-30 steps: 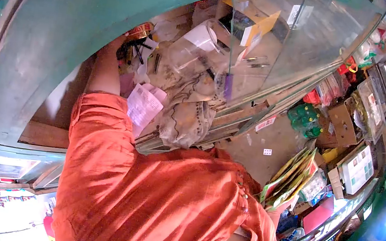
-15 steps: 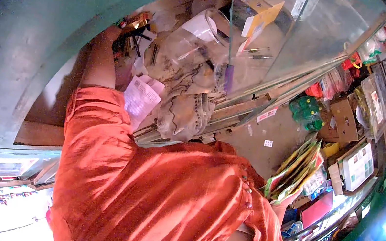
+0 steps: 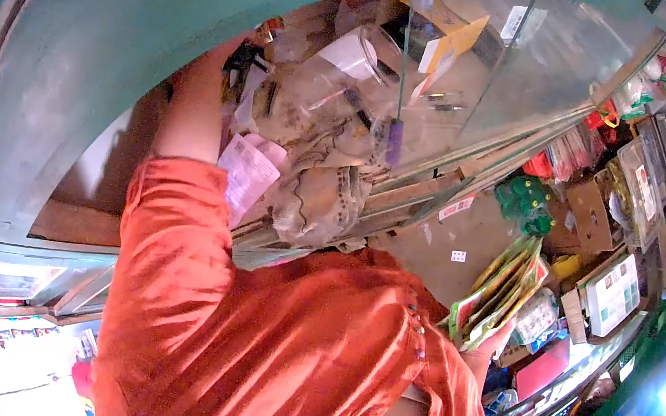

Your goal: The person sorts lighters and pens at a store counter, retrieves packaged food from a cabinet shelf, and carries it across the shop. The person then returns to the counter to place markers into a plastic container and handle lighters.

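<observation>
My right hand (image 3: 493, 339) grips a sheaf of colourful flat packets (image 3: 498, 295), yellow, green and red, at their lower edge. My left arm reaches up into a glass-fronted cabinet. There my left hand (image 3: 226, 50) is largely hidden behind a teal edge, and its fingers do not show clearly. Close beside it lies a black object (image 3: 244, 65) whose kind I cannot make out. Below sits a pinkish printed paper (image 3: 246, 170). Crumpled clear plastic (image 3: 322, 198) and a clear container with white paper (image 3: 355, 54) lie to its right.
A curved teal panel (image 3: 119, 33) arches close over my left arm. Glass panes (image 3: 539, 75) stand along the cabinet, with a yellow card (image 3: 456, 42) behind them. Green bottles (image 3: 525, 203), a cardboard box (image 3: 590, 214) and a pink folder (image 3: 542, 365) are at the right.
My left hand has shifted to the right inside the cabinet, further behind the teal edge. My right hand has come more into view, with the packets slightly lower and left.
</observation>
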Tool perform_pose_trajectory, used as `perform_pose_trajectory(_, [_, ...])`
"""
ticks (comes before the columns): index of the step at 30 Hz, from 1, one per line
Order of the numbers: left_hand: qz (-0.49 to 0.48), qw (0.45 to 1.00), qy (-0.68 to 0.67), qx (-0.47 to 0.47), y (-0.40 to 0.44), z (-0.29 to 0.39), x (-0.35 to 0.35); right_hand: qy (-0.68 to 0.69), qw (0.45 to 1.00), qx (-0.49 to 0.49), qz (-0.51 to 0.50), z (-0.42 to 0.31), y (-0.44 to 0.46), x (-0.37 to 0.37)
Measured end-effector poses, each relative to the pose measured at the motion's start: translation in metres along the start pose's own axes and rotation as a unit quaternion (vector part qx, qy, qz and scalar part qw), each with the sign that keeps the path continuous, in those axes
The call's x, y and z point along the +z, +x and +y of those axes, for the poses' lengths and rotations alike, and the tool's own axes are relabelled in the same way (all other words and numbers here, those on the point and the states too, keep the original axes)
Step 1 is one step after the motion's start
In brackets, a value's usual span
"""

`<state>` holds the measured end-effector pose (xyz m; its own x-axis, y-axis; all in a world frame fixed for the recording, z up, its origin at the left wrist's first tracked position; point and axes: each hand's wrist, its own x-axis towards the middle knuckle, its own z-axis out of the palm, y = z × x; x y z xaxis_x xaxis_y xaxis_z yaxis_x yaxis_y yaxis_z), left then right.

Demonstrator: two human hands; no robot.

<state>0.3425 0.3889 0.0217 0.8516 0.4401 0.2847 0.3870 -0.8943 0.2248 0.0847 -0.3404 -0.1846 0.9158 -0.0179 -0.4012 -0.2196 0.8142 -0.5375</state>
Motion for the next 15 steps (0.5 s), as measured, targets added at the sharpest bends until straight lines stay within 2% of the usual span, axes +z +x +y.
perform_pose_trajectory(3, [-0.068,0.994,-0.064,-0.064,0.007,0.033,0.011,-0.050,0.998,-0.031,0.017,0.002,-0.003,-0.008])
perform_pose_trajectory(5, [-0.109,0.974,-0.158,-0.122,0.012,0.048,0.012,-0.036,0.999,-0.020,-0.010,0.003,-0.003,-0.024])
perform_pose_trajectory(6, [-0.067,0.913,-0.402,-0.017,0.049,-0.016,0.065,-0.018,1.000,-0.021,-0.005,0.005,-0.006,-0.022])
perform_pose_trajectory(7, [-0.069,0.913,-0.403,-0.012,0.057,-0.011,0.068,-0.001,1.000,-0.023,0.000,0.006,-0.010,-0.019])
perform_pose_trajectory(8, [-0.077,0.853,-0.500,-0.127,0.063,-0.003,0.070,0.001,1.000,-0.028,0.002,0.006,-0.013,-0.016])
perform_pose_trajectory(9, [-0.084,0.772,-0.583,-0.240,0.066,0.003,0.073,0.004,0.999,-0.025,0.023,0.006,-0.018,-0.015])
perform_pose_trajectory(10, [-0.032,0.711,-0.683,-0.161,0.039,0.029,0.073,0.006,0.999,-0.021,0.042,0.006,-0.020,-0.014])
perform_pose_trajectory(11, [-0.034,0.710,-0.685,-0.162,0.029,0.048,0.068,0.005,0.999,-0.022,0.044,0.005,-0.021,-0.016])
perform_pose_trajectory(13, [-0.070,0.741,-0.642,-0.185,0.015,0.073,0.053,0.028,0.999,-0.024,0.036,0.002,-0.022,-0.012])
perform_pose_trajectory(14, [-0.082,0.770,-0.612,-0.162,0.010,0.080,0.048,0.042,0.999,-0.024,-0.007,-0.001,-0.025,-0.004])
perform_pose_trajectory(15, [-0.081,0.769,-0.612,-0.163,0.003,0.082,0.042,0.040,0.999,-0.024,-0.008,-0.003,-0.027,-0.002])
